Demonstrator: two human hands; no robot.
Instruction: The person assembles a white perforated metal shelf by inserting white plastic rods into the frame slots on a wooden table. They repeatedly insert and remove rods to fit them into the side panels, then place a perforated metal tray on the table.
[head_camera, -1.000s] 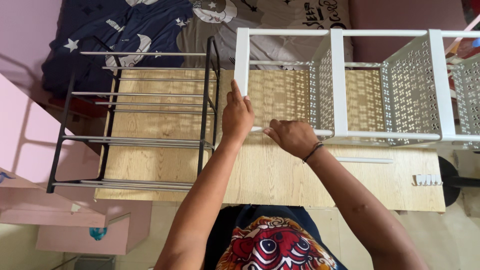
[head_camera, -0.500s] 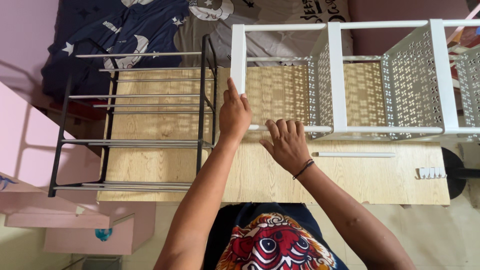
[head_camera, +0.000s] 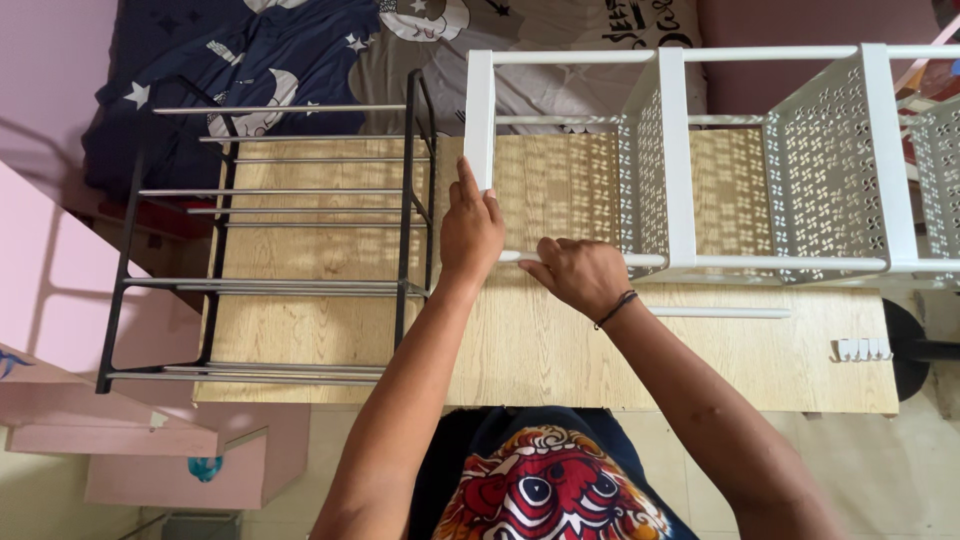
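While the left hand (head_camera: 470, 232) steadies the white rack (head_camera: 680, 160), index extended, the right hand (head_camera: 580, 275) grips its rail (head_camera: 580, 258).

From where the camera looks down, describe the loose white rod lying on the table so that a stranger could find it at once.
Start at the wooden table and find the white shelf rack lying on its side. Just nearer the person than the rack's front rail lies the loose white rod, beyond the right hand. Unlike the other white rods, it is joined to nothing.
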